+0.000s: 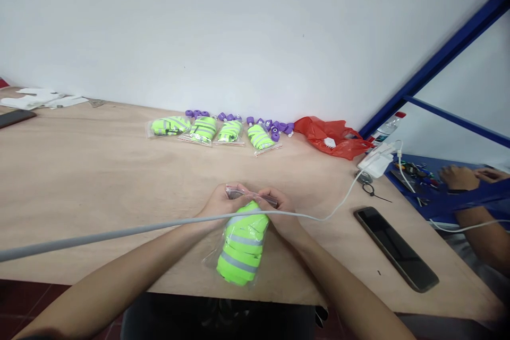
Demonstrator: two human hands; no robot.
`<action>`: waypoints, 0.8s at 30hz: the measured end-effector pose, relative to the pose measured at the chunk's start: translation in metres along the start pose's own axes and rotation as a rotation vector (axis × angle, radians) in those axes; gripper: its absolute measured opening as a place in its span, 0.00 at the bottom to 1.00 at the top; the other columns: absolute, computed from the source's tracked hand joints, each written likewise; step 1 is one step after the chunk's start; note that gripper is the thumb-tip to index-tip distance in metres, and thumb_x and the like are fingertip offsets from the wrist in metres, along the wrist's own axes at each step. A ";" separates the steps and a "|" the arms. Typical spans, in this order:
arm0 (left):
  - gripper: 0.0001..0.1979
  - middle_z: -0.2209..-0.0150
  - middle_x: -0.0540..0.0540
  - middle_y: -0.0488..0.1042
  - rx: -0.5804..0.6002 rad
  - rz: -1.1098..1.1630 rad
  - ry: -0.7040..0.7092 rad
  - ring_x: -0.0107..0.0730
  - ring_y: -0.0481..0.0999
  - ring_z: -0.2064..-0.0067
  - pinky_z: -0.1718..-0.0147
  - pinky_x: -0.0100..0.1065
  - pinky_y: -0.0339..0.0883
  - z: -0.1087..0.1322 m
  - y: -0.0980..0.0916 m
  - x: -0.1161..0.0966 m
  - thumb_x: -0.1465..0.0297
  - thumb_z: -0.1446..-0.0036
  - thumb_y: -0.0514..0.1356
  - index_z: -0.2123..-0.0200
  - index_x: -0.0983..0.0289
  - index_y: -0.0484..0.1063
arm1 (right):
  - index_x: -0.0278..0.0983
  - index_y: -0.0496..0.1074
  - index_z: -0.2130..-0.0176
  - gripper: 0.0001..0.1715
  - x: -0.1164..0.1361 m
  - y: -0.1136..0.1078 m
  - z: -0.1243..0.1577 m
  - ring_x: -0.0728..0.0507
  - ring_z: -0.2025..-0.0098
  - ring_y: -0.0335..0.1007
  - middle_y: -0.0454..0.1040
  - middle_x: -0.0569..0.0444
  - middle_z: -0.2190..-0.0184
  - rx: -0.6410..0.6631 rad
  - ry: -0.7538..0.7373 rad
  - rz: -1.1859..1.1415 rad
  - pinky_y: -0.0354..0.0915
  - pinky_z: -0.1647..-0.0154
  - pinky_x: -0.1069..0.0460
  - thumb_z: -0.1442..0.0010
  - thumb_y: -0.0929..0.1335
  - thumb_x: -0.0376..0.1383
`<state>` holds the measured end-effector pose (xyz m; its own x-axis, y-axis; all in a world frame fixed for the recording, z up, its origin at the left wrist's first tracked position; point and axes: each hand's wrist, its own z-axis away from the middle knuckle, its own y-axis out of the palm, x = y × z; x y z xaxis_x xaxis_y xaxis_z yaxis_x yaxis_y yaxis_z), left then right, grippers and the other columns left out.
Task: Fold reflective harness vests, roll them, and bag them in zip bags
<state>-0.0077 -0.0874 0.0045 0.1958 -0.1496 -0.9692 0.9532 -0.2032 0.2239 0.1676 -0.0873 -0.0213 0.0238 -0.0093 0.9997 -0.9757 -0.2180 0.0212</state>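
Between my hands is a clear zip bag [215, 253] with a rolled neon-yellow reflective strap [242, 247] inside, grey bands across it. Its sealing edge points away from me, toward the wall. My left hand [223, 201] pinches the left part of that edge. On the right part, my right hand [280, 207] grips with thumb and fingers together. The bag's filled end hangs toward me near the table's front edge. A white cable [167, 223] crosses in front of the bag and both wrists in this view.
Several bagged neon straps [203, 130] lie along the wall beside small purple parts [281, 128]. To the right are a red plastic bag [330, 135], a bottle [388, 128], a white power strip [376, 161] and a phone [394, 247]. Another person's hands [460, 177] work beyond the blue frame.
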 end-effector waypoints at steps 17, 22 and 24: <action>0.20 0.67 0.56 0.79 -0.115 -0.098 0.155 0.36 0.78 0.67 0.69 0.32 0.70 0.003 -0.009 -0.007 0.56 0.53 0.73 0.65 0.66 0.78 | 0.38 0.79 0.55 0.21 0.008 -0.013 -0.006 0.41 0.55 0.74 0.79 0.52 0.57 0.314 -0.079 0.087 0.70 0.52 0.47 0.43 0.74 0.48; 0.35 0.45 0.62 0.75 -0.084 -0.055 0.253 0.49 0.77 0.46 0.52 0.41 0.74 -0.004 -0.011 -0.002 0.53 0.50 0.70 0.43 0.63 0.69 | 0.37 0.80 0.60 0.21 0.011 -0.040 -0.016 0.42 0.61 0.75 0.79 0.52 0.63 -0.031 -0.272 0.204 0.72 0.59 0.48 0.43 0.73 0.51; 0.35 0.41 0.64 0.72 -0.078 -0.135 0.300 0.50 0.73 0.40 0.45 0.45 0.70 -0.008 -0.015 0.000 0.51 0.47 0.68 0.42 0.62 0.67 | 0.38 0.80 0.58 0.19 0.014 -0.060 -0.021 0.41 0.57 0.75 0.79 0.51 0.59 -0.197 -0.391 0.241 0.72 0.54 0.47 0.42 0.72 0.49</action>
<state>-0.0202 -0.0765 0.0001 0.1145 0.1679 -0.9791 0.9877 -0.1250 0.0941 0.2221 -0.0543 -0.0085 -0.1643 -0.4101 0.8971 -0.9852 0.0239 -0.1695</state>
